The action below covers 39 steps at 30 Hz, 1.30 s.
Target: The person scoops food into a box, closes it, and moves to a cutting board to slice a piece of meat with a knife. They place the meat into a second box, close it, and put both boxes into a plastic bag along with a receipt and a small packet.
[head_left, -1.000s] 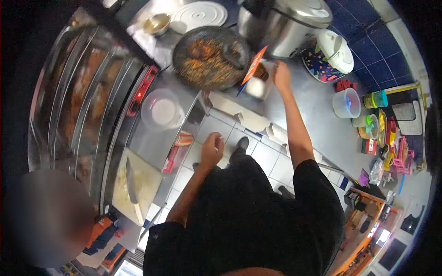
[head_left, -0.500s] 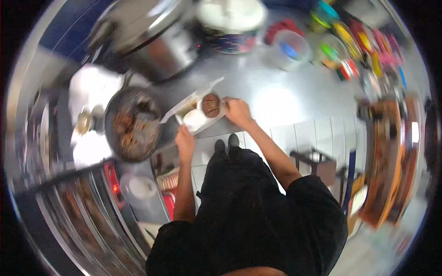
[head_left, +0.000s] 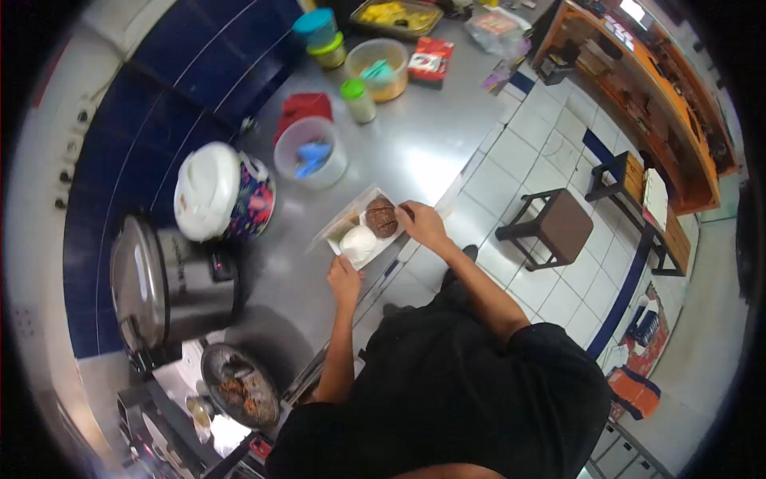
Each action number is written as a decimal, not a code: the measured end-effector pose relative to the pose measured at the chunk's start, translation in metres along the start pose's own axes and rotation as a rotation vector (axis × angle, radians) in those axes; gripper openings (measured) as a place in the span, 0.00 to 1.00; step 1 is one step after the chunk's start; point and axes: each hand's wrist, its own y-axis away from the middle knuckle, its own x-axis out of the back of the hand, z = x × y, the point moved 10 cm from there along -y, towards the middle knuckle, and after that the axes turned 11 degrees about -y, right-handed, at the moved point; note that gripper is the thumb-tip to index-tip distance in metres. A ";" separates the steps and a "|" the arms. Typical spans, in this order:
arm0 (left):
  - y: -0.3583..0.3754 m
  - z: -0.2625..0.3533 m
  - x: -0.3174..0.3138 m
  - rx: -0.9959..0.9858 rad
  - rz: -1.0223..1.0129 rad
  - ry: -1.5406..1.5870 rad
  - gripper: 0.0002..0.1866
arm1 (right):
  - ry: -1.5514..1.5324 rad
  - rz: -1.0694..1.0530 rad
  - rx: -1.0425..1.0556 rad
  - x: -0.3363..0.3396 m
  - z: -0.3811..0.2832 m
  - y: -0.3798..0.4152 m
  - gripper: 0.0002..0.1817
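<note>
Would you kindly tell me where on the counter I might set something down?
The broadest bare patch of counter lies between the food box, the tub and the red packet. Another lies between the food box and the cooker. It looks crowded around the tray and the pan.

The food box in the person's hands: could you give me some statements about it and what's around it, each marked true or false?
1. The left hand and right hand are both at the food box. True.
2. The box is shut, hiding its contents. False: it is open, showing a white mound and a brown round piece.
3. The white mound is nearer the right hand than the brown round piece is. False: the brown round piece is nearer.
4. The white-lidded container stands between the metal pot and the clear tub. True.
5. A dark brown stool stands on the tiled floor. True.
</note>
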 end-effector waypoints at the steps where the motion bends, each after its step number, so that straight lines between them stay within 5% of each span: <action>1: -0.002 0.020 -0.020 0.013 -0.019 -0.001 0.19 | 0.017 0.010 -0.008 0.019 0.011 -0.010 0.20; 10: -0.065 0.181 -0.166 -0.131 -0.006 -0.099 0.23 | 0.021 0.035 0.063 0.188 0.057 -0.135 0.17; 22: -0.158 0.344 -0.329 -0.022 -0.051 0.245 0.20 | -0.149 0.058 0.135 0.357 0.090 -0.323 0.14; 28: -0.198 0.401 -0.387 0.031 -0.065 0.241 0.19 | 0.015 -0.043 0.180 0.407 0.079 -0.410 0.15; 29: -0.201 0.407 -0.388 0.053 -0.093 0.224 0.18 | 0.064 -0.077 0.195 0.409 0.078 -0.421 0.15; 32: -0.197 0.445 -0.331 -0.175 0.271 -0.002 0.16 | 0.245 0.055 0.327 0.438 0.042 -0.441 0.19; 34: -0.200 0.430 -0.304 0.082 0.348 -0.211 0.18 | 0.274 0.085 0.504 0.452 -0.006 -0.466 0.22; 36: -0.206 0.502 -0.272 -0.362 0.591 -0.363 0.25 | 0.268 -0.025 0.697 0.445 -0.030 -0.487 0.25; 39: -0.230 0.540 -0.267 -0.429 0.550 -0.409 0.22 | 0.134 -0.335 0.676 0.415 -0.015 -0.523 0.22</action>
